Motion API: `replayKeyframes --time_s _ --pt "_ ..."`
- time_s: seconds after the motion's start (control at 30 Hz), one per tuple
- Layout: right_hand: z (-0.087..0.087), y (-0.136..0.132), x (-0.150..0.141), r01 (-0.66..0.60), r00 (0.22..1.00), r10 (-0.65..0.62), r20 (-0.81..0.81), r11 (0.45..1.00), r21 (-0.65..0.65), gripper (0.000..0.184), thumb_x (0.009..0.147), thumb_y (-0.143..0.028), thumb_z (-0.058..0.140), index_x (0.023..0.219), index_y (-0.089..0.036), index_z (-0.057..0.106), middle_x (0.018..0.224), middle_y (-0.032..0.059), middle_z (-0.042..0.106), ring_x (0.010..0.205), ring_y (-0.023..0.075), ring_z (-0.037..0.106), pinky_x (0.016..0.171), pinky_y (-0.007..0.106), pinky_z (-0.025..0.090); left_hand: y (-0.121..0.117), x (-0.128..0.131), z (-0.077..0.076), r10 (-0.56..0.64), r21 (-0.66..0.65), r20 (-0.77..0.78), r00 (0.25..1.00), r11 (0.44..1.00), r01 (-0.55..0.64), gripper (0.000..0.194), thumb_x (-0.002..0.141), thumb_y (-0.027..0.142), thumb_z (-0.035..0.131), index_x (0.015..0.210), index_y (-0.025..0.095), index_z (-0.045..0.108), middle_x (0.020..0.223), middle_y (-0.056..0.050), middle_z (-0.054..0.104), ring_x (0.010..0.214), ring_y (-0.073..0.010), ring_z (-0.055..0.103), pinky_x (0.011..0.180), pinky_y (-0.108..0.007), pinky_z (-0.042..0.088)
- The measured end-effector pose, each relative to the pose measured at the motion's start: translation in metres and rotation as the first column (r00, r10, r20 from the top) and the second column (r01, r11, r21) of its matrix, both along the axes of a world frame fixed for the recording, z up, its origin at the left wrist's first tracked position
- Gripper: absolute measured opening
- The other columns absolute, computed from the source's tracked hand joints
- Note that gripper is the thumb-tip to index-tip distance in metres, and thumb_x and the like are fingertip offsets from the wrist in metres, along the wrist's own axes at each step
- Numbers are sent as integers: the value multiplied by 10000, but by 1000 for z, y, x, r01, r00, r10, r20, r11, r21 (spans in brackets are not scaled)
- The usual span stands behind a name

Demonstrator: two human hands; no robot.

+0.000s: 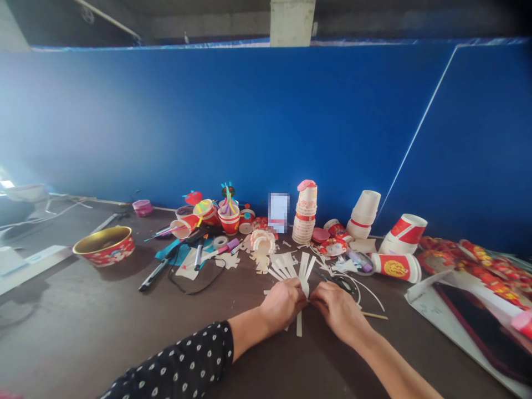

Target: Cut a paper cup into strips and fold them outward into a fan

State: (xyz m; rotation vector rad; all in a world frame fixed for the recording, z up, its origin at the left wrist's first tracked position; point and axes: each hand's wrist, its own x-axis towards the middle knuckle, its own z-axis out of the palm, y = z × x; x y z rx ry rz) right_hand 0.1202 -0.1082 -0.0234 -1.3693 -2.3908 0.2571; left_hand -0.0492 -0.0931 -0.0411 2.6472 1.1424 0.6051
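White paper cut into strips (305, 271) fans out away from me at the middle of the dark table, with one strip hanging toward my side. My left hand (284, 303) is closed around its near left part. Fingertips of my right hand (338, 311) pinch together at its right edge, close to the left fingers. What exactly lies between the fingertips is mostly hidden. Just beyond the right hand lie black-handled scissors (344, 282) and a thin wooden stick (375, 316). A scalloped cut paper cup (262, 244) stands behind the strips.
Stacked paper cups (305, 221) stand at the back. A red cup (397, 267) lies on its side at right, near a dark phone (486, 327). Leftward are a gold-lined bowl (103, 246), a black pen-like tool (158, 271) and decorated cups (229, 219). A blue panel (249, 122) closes the back.
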Motion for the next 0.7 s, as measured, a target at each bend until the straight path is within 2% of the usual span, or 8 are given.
replayKeyframes --time_s 0.3,0.7 --pt "-5 1 -2 1 1000 -1 21 1000 13 227 842 -161 389 701 -186 565 741 28 564 756 165 532 670 252 383 -1 2 -1 -19 47 24 1000 999 17 285 874 248 425 707 137 627 721 -34 547 689 -127 513 663 -221 405" --pt "0 0 3 25 996 -28 82 999 34 226 833 -142 385 698 -196 558 747 22 581 779 163 532 666 248 374 1 2 -3 -13 57 12 1000 998 12 252 857 226 455 691 131 620 731 -40 564 706 -133 528 665 -224 407"
